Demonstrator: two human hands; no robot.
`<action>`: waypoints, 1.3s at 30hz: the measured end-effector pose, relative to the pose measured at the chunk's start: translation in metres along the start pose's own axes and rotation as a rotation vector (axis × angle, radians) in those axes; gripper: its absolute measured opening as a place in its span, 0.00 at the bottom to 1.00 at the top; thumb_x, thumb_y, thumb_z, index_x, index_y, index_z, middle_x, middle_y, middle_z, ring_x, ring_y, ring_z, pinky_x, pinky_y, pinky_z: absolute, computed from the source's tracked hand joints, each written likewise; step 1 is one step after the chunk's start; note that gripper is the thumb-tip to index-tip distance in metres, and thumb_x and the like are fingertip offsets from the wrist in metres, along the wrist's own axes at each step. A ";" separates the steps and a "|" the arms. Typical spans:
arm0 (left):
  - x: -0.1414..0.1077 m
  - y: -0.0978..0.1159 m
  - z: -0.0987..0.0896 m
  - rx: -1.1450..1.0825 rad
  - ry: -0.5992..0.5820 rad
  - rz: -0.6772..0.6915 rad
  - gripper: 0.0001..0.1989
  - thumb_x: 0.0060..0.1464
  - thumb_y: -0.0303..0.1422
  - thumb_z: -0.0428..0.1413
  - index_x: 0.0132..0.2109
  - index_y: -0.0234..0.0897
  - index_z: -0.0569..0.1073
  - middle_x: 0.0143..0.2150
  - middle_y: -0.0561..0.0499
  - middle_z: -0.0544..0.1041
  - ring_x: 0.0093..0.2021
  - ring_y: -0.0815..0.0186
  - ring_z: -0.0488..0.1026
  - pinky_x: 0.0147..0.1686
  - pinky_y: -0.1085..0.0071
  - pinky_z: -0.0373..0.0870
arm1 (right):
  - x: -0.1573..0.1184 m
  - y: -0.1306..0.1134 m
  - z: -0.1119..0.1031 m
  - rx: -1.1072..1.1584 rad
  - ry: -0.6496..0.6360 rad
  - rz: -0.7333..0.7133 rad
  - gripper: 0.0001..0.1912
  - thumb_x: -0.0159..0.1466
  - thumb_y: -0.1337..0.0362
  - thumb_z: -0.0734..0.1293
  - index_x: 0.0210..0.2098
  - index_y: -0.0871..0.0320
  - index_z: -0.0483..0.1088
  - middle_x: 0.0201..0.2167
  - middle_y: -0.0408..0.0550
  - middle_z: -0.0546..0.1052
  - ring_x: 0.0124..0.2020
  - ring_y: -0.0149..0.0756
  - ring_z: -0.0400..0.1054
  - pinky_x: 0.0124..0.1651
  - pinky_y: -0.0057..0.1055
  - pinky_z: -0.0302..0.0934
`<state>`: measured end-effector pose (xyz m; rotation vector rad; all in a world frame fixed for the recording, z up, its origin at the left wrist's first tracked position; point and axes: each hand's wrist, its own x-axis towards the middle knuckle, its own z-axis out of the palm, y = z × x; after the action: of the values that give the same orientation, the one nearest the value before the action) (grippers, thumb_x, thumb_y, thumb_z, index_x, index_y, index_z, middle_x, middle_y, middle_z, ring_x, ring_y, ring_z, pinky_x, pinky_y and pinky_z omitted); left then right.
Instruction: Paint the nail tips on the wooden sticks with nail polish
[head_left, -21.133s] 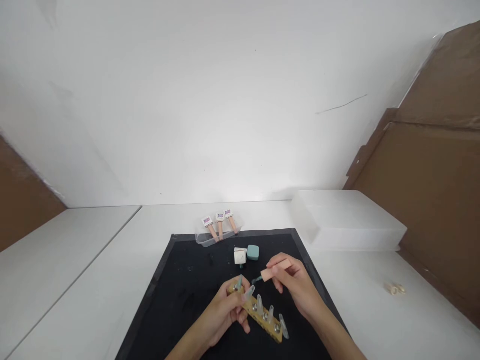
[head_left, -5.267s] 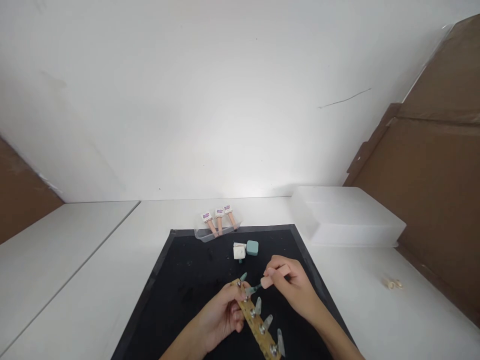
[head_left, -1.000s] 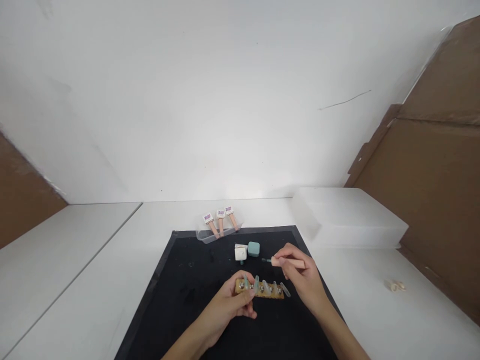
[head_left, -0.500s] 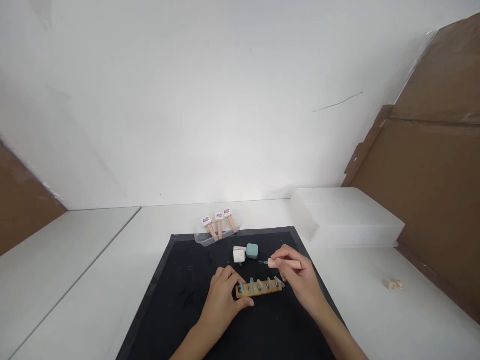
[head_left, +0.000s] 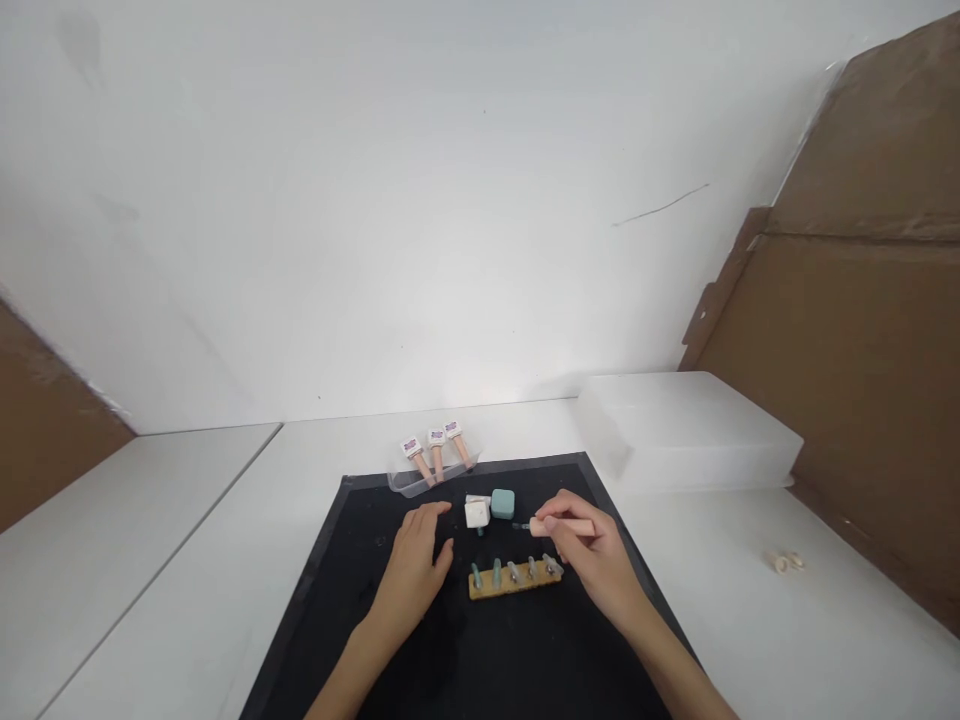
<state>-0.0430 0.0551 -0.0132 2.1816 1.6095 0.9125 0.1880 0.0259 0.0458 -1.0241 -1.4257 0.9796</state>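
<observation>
Between the fingers of my right hand is the pink handle of a nail polish brush, its dark bristle end pointing left. My left hand is open over the black mat, thumb and fingers apart, holding nothing. To its right lies a wooden nail tip stand with several false nails standing on it; those at the left look green, the others clear. Beyond the stand sit a teal square bottle and a white block-like piece, with a bit of green showing under it.
A clear tray holds three pink-handled bottles with white labelled ends at the mat's far edge. A translucent white box stands at the right. Small beige rings lie on the white table, with cardboard beyond.
My left hand has let go of the nail tip stand and moved left and slightly up. My right hand still holds the brush in nearly the same place. The view has shifted slightly.
</observation>
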 end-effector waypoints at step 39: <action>0.004 0.028 -0.015 -0.777 0.172 -0.185 0.16 0.44 0.38 0.60 0.40 0.35 0.73 0.38 0.46 0.77 0.38 0.62 0.71 0.42 0.66 0.67 | -0.011 0.003 0.013 -0.214 -0.125 -0.354 0.11 0.61 0.70 0.63 0.43 0.56 0.72 0.32 0.49 0.72 0.32 0.37 0.68 0.33 0.31 0.65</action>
<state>-0.0312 0.0469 0.0153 1.4282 1.1956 1.3966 0.1754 0.0156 0.0389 -0.8323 -1.7730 0.6514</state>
